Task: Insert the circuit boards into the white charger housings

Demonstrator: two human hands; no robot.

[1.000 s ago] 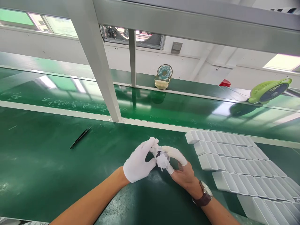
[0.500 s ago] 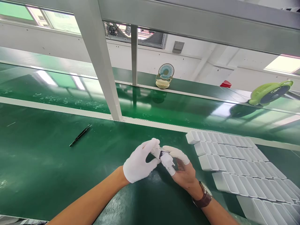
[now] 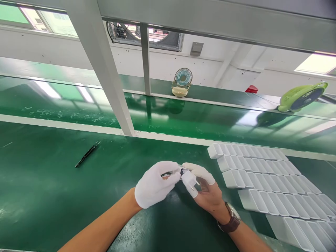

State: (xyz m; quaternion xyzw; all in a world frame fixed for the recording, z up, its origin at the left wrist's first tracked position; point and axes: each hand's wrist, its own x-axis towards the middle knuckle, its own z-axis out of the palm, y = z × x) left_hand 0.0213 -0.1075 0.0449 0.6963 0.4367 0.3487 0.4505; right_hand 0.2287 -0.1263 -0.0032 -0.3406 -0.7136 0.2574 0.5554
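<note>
Plug (image 3: 189, 179) in play, white, prongs on the side facing the rows of white cases (image 3: 267, 180), held just left of them over the green bench (image 3: 126, 164)! Right hand (image 3: 210, 197), nearer those cases, has it pinched between thumb and fingers, white finger covers (image 3: 202, 173) on, a brown-strapped watch (image 3: 231, 217) at the wrist. Left hand (image 3: 154, 187), farther from the cases and fully gloved in white, pinches the plug's dark-edged end, fingertips drawn together, the exact contact partly hidden. Well left of the cases lie slanting black tweezers (image 3: 87, 154). Beyond the cases stand two fans: a small blue-bladed fan (image 3: 183, 77) off to their left, a lime-green fan (image 3: 299, 98) behind them.
</note>
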